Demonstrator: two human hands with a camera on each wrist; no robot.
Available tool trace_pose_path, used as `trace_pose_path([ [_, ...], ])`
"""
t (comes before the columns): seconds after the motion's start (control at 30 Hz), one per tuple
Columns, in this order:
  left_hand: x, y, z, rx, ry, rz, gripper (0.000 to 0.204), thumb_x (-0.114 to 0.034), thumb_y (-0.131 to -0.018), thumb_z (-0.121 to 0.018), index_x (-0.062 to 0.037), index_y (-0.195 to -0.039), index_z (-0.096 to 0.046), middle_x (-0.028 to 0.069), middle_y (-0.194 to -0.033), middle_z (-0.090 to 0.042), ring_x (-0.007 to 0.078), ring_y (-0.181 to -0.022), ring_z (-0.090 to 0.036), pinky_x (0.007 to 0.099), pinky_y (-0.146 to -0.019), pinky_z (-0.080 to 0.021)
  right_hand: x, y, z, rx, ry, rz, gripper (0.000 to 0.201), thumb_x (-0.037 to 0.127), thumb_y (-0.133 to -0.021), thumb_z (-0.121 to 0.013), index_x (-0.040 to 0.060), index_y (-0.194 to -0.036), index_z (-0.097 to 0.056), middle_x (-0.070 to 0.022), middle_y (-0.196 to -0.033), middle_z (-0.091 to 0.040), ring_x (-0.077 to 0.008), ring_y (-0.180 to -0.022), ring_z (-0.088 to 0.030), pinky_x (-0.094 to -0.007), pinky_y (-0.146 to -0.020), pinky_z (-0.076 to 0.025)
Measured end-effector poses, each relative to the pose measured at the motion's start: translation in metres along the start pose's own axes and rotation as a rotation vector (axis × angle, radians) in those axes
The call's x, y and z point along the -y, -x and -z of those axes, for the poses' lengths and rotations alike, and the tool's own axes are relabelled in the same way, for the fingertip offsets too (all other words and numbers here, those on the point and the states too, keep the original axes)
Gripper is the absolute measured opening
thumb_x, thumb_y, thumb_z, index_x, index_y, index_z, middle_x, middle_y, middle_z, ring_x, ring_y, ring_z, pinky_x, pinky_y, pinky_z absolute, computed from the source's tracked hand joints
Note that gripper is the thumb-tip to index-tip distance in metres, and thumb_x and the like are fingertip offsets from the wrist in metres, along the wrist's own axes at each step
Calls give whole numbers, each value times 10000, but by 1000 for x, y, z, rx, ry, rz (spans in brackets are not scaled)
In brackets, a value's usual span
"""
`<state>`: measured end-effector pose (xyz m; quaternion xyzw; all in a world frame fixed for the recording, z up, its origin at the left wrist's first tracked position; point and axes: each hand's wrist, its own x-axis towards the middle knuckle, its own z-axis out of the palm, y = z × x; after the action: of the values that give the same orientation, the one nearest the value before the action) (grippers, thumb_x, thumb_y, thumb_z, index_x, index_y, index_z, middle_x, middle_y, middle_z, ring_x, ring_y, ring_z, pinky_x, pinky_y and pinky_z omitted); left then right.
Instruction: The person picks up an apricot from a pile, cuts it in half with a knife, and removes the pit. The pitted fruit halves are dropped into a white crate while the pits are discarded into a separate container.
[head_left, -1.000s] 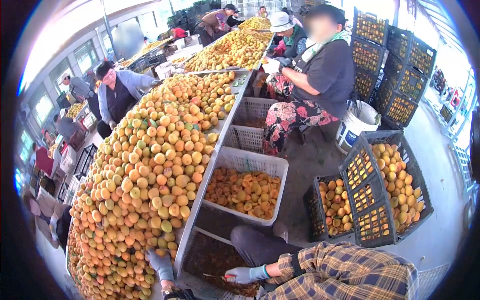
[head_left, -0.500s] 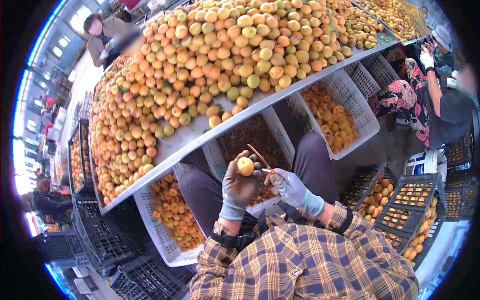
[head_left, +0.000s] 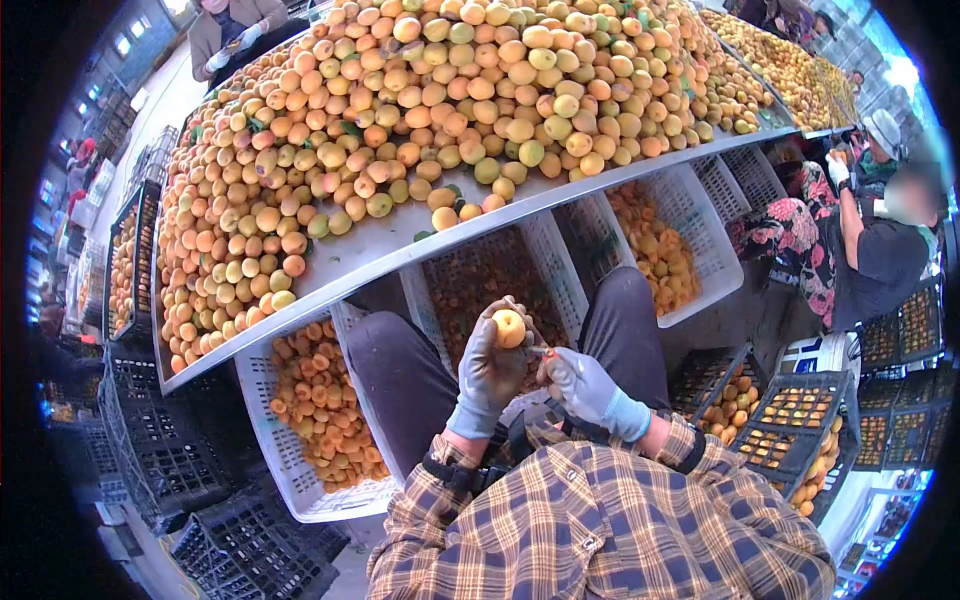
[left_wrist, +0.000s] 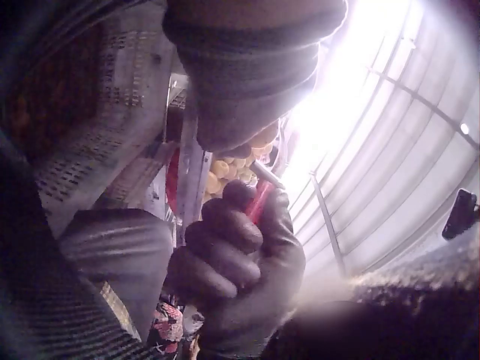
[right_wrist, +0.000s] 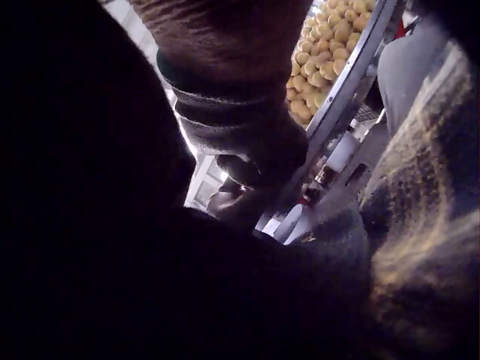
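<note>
A: Main thing?
B: One apricot (head_left: 509, 328), center frame, over the lap, in the left hand (head_left: 482, 372). Gloved fingers curled round it, top of the fruit exposed.
A: Right hand (head_left: 588, 388)?
B: Just beside it, slightly right. Fingers clamped on a red-handled tool (head_left: 548, 353), metal end toward the fruit. Left wrist view shows that grip well; right wrist view too dark to help. Tip on the skin or just short of it, can't tell.
A: What could go wrong?
B: Tip skids off the round skin into the left fingers, if the push is hard or off-center. They sit right by it.
A: Fruit itself?
B: Could twist or pop out if the left hold is slack or the glove slick; likely drops on the legs (head_left: 400, 380) or into the middle crate (head_left: 562, 270) below.
A: Further out?
B: White crate (head_left: 335, 508) of opened fruit lower left, another white crate (head_left: 715, 255) right of the knees. Sloping desk (head_left: 368, 252) above, with an apricot heap (head_left: 420, 120) up to the top of frame.
A: Risk there?
B: Loose fruit near the edge might roll off if the desk gets knocked.
</note>
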<state>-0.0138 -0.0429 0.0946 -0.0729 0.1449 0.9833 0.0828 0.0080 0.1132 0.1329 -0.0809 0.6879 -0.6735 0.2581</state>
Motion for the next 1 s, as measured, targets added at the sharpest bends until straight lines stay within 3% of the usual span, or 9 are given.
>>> trace_pose_path([
  [0.27,2,-5,-1,-7,56,12,386,-267,-923,-516,-20,-1213,-458,117,-1137,-531,221,-1038,-537,339,-888,-462,-20,-3,-1,-6,108,-66,432,433,-949,-416,19,-842,-479,-2,-648,-428,-85,-634,-399,-264,-563,-381],
  [0.6,11,-8,8,-35,-380,-17,497,-415,-857,-596,-62,-1182,-468,98,-1032,-592,190,-897,-592,328,-803,-504,-30,-23,3,-93,412,69,461,407,-963,-385,-17,-903,-554,-118,-751,-575,-230,-672,-524,-374,-624,-439],
  [0.63,0,-4,-13,-41,-582,-53,466,-405,-868,-586,-64,-1165,-477,88,-1034,-590,167,-895,-583,324,-800,-499,-33,-27,13,30,214,-62,239,229,-956,-429,34,-972,-566,-24,-865,-591,-112,-751,-534,-280,-651,-475],
  [0.67,7,-17,19,-39,-621,-43,440,-383,-872,-589,-59,-1150,-486,70,-1017,-587,154,-892,-575,313,-809,-488,-32,-32,25,189,188,-52,206,184,-948,-431,28,-968,-563,-24,-921,-596,-120,-790,-554,-277,-673,-488],
  [0.7,7,-18,23,0,-724,-146,397,-352,-876,-593,-59,-1127,-500,47,-982,-585,144,-880,-574,295,-805,-480,-15,-29,19,141,-3,-118,234,233,-942,-452,27,-973,-558,-26,-870,-592,-143,-775,-563,-281,-673,-486],
  [0.73,5,-18,24,67,-770,-222,397,-368,-871,-596,-61,-1107,-507,28,-956,-582,136,-855,-572,276,-783,-475,12,-28,11,161,233,-24,313,338,-944,-450,41,-926,-548,-16,-775,-564,-141,-673,-548,-266,-596,-471],
  [0.8,21,-19,31,-48,-484,-239,429,-433,-871,-566,-63,-1082,-515,24,-936,-586,124,-817,-563,259,-755,-469,-12,-25,16,4,18,-395,400,441,-934,-433,58,-870,-531,-5,-693,-518,-119,-558,-495,-243,-496,-419],
  [0.9,35,-19,39,-92,-296,-69,455,-486,-871,-535,-68,-1050,-523,27,-913,-589,116,-787,-554,259,-731,-472,-46,-24,4,-69,152,-130,372,397,-961,-404,71,-813,-506,21,-676,-485,-54,-513,-397,-223,-463,-351],
  [1.0,36,-15,35,-129,-340,-92,438,-490,-884,-516,-72,-1014,-524,42,-901,-590,119,-778,-555,265,-714,-476,-46,-33,1,-92,75,-162,367,390,-965,-396,62,-851,-515,17,-681,-481,-56,-534,-410,-227,-471,-357],
])
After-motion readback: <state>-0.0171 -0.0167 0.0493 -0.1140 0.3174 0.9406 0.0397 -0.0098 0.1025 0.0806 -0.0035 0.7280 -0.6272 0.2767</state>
